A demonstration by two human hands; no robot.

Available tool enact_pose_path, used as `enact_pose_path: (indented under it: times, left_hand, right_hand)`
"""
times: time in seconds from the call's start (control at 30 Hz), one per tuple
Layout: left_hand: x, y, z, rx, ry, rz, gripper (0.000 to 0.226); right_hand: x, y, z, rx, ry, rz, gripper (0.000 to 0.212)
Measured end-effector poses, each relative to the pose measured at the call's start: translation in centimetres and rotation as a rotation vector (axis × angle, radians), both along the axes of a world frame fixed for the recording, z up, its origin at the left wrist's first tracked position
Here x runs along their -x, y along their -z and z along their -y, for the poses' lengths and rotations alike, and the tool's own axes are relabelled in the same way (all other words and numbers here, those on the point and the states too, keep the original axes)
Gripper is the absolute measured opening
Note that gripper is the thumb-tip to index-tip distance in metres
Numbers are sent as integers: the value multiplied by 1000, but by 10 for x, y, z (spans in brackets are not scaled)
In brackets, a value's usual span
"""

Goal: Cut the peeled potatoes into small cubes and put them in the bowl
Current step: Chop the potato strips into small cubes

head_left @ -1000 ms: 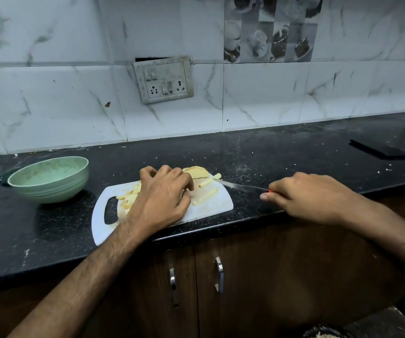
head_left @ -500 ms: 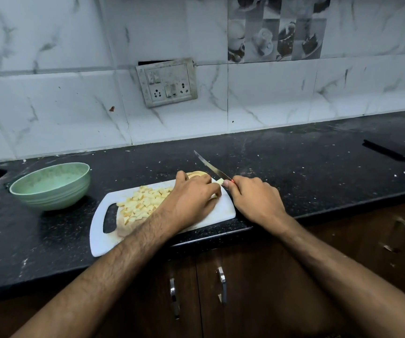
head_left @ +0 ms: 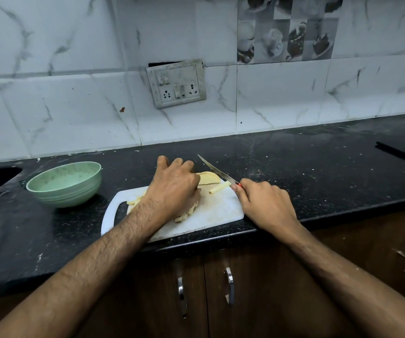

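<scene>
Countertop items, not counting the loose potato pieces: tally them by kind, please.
Bowl, green: 1
Cutting board, white: 1
Knife, gripped by the right hand: 1
Dark flat object at far right: 1
Total: 4

Right hand [head_left: 263,203] around knife [head_left: 214,170]

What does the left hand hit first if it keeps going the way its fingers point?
The left hand points away from the person, toward the wall. Past its fingertips lies only bare black counter, then the tiled backsplash under the switch plate. The way looks free up to the wall; depth is uncertain.
</scene>
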State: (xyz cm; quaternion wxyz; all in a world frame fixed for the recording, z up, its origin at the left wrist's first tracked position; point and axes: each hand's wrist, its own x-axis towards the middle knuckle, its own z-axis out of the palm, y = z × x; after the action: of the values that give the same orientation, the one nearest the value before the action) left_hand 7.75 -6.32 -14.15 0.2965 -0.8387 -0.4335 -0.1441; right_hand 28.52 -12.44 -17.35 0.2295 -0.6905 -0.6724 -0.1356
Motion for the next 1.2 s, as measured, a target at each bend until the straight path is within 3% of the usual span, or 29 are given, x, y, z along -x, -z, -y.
enact_pose_path:
  times: [0.1,0.3,0.4,0.67,0.97,1.2]
  left_hand:
    - [-1,-4,-4,22,6,52,31]
    - [-34,-4,-11,280,97,165,23]
    - [-42,0,-14,289,62,141,28]
    - [-27,4,6,319,118,283,25]
    - [5,14,32,304,182,243,24]
    - [20,23,25,311,319,144,34]
  right_hand:
    - [0,0,1,7,-6,-21,34]
    - [-1,-3,4,10,-9,-66,36]
    - [-1,-4,4,18,0,-102,37]
    - [-6,-3,-1,35,30,-268,40]
    - [-4,-4,0,47,32,-239,44]
    - [-23,-29,10,319,-135,-429,46]
